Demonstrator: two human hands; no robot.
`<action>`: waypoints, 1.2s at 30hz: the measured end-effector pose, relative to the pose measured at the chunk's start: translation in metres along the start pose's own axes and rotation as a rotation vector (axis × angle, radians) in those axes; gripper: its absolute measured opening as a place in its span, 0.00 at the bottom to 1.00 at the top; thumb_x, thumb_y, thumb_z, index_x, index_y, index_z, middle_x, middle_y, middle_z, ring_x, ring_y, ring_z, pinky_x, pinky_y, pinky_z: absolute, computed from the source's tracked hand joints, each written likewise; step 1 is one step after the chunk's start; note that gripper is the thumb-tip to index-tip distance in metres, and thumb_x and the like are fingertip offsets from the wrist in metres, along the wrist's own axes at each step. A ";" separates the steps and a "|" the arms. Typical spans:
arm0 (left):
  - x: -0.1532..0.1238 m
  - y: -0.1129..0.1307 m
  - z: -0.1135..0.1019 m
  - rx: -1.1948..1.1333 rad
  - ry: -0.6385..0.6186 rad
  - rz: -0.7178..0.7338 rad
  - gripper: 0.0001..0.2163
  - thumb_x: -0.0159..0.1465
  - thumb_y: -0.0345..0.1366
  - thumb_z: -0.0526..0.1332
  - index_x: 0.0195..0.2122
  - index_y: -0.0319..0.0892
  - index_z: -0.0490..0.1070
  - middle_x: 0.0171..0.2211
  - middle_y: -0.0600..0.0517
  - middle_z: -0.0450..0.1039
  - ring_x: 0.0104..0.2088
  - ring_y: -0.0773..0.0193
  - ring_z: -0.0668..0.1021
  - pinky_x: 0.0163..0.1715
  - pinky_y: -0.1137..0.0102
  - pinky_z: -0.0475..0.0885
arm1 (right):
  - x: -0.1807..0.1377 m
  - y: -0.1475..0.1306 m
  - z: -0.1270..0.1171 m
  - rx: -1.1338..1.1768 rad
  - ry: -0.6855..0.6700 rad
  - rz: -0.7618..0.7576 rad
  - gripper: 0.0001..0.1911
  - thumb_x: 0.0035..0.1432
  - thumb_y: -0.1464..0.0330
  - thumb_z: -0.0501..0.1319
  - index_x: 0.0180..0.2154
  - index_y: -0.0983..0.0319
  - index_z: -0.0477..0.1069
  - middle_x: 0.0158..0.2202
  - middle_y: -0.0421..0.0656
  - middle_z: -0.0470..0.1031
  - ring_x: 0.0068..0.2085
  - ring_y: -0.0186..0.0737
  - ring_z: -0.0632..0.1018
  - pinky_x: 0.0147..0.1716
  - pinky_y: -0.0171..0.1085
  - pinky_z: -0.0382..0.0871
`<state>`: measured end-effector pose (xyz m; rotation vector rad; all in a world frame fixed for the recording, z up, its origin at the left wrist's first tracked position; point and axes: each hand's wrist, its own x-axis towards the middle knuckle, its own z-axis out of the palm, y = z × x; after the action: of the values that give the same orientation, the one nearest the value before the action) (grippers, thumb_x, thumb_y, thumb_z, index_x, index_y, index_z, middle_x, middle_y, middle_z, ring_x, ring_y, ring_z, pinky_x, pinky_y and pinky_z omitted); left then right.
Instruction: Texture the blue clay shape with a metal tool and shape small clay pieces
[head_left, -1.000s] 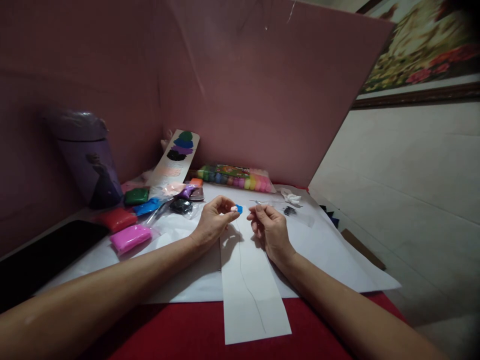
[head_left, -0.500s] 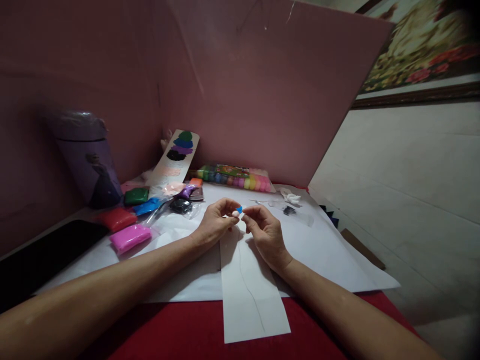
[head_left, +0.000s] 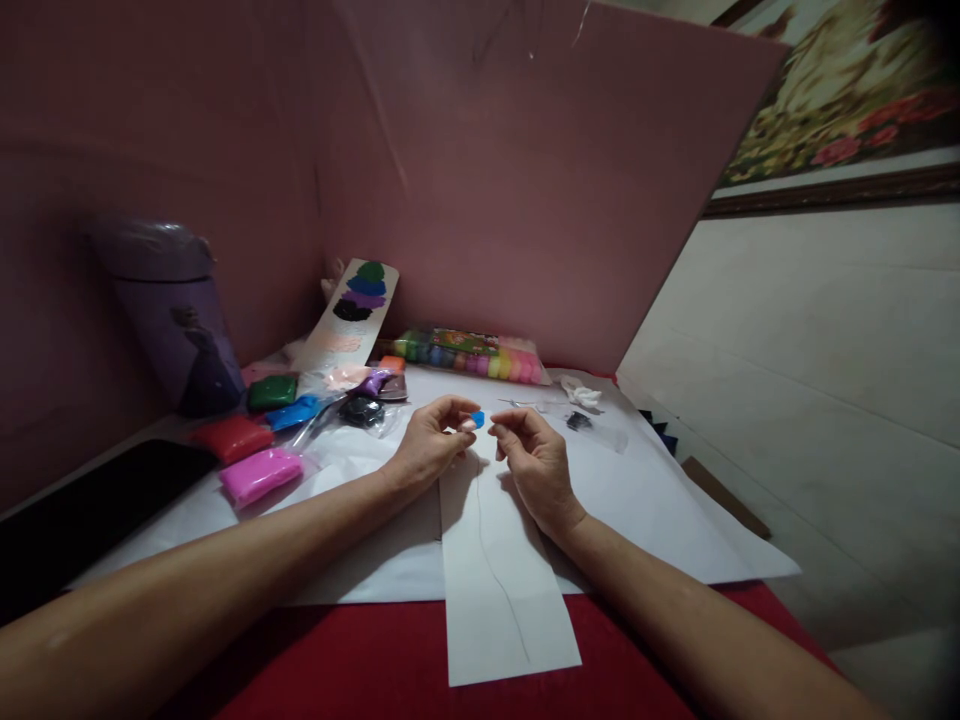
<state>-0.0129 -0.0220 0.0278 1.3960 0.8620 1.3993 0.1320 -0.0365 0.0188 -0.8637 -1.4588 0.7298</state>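
Note:
My left hand (head_left: 426, 447) pinches a small piece of modelling clay between thumb and index finger. A blue part (head_left: 478, 420) of it sticks out to the right, beside a pale pinkish-white bit (head_left: 468, 426) at the fingertips. A short gap separates it from my right hand (head_left: 536, 462), whose thumb and index finger are closed together. What these fingers hold, if anything, is too small to tell. Both hands hover over the upper end of a white paper strip (head_left: 502, 590) that has a thin curved line drawn down it.
Packets of red (head_left: 232, 438), pink (head_left: 261, 476), green (head_left: 272, 393) and black clay (head_left: 362, 411) lie at left, near a purple tumbler (head_left: 169, 320). A painted card (head_left: 330, 335) leans behind them. A bag of colourful clay (head_left: 472, 355) lies at the back, a crumpled tissue (head_left: 581, 391) to its right.
My right hand has drawn slightly to the right, away from the clay. The blue part now shows at a different angle in my left fingers.

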 end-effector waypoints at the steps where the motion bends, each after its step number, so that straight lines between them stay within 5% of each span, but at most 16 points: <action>1: 0.000 0.000 0.000 0.014 0.009 0.011 0.14 0.43 0.35 0.70 0.30 0.38 0.71 0.23 0.57 0.68 0.22 0.71 0.69 0.20 0.76 0.66 | 0.000 0.000 0.000 -0.002 0.000 -0.002 0.03 0.56 0.67 0.60 0.34 0.60 0.70 0.28 0.38 0.71 0.24 0.32 0.69 0.24 0.33 0.64; 8: -0.002 0.004 -0.001 0.068 -0.048 -0.041 0.20 0.56 0.52 0.60 0.26 0.36 0.71 0.17 0.55 0.66 0.16 0.72 0.65 0.15 0.76 0.59 | -0.001 0.001 0.000 -0.024 0.005 0.001 0.03 0.56 0.68 0.60 0.33 0.60 0.70 0.27 0.38 0.71 0.25 0.33 0.70 0.25 0.34 0.64; 12: -0.001 0.002 0.000 0.007 -0.045 -0.044 0.18 0.50 0.45 0.67 0.35 0.36 0.73 0.26 0.50 0.73 0.24 0.67 0.73 0.19 0.75 0.66 | 0.000 0.001 0.000 -0.020 0.004 -0.008 0.03 0.57 0.67 0.59 0.33 0.60 0.70 0.28 0.38 0.71 0.25 0.33 0.69 0.24 0.34 0.64; 16: 0.000 -0.001 0.000 -0.017 -0.017 0.013 0.16 0.43 0.38 0.71 0.29 0.38 0.69 0.25 0.55 0.70 0.23 0.70 0.71 0.19 0.76 0.68 | 0.000 0.002 -0.001 -0.026 0.005 -0.019 0.03 0.56 0.67 0.60 0.33 0.60 0.70 0.28 0.38 0.71 0.25 0.32 0.69 0.26 0.34 0.64; 23: -0.002 0.004 0.000 0.124 -0.083 -0.073 0.18 0.51 0.49 0.66 0.22 0.37 0.70 0.15 0.56 0.65 0.15 0.73 0.65 0.15 0.77 0.59 | -0.001 0.004 -0.001 -0.160 -0.071 -0.072 0.10 0.51 0.68 0.65 0.38 0.59 0.70 0.36 0.42 0.71 0.33 0.37 0.71 0.25 0.33 0.63; 29: -0.004 0.007 0.000 0.151 -0.120 -0.052 0.27 0.54 0.60 0.59 0.17 0.37 0.69 0.15 0.52 0.65 0.14 0.72 0.65 0.14 0.76 0.58 | -0.002 -0.003 0.000 -0.284 -0.084 -0.161 0.03 0.57 0.66 0.61 0.32 0.58 0.71 0.32 0.40 0.69 0.32 0.37 0.70 0.27 0.35 0.62; 36: -0.004 0.007 -0.001 0.109 -0.177 -0.083 0.20 0.52 0.53 0.65 0.24 0.36 0.71 0.19 0.53 0.68 0.17 0.72 0.67 0.16 0.76 0.61 | -0.002 -0.002 -0.001 -0.300 -0.051 -0.179 0.02 0.54 0.71 0.63 0.32 0.59 0.71 0.31 0.40 0.69 0.32 0.37 0.71 0.29 0.36 0.64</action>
<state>-0.0152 -0.0281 0.0329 1.5241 0.8798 1.1619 0.1323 -0.0397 0.0196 -0.9310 -1.6939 0.4073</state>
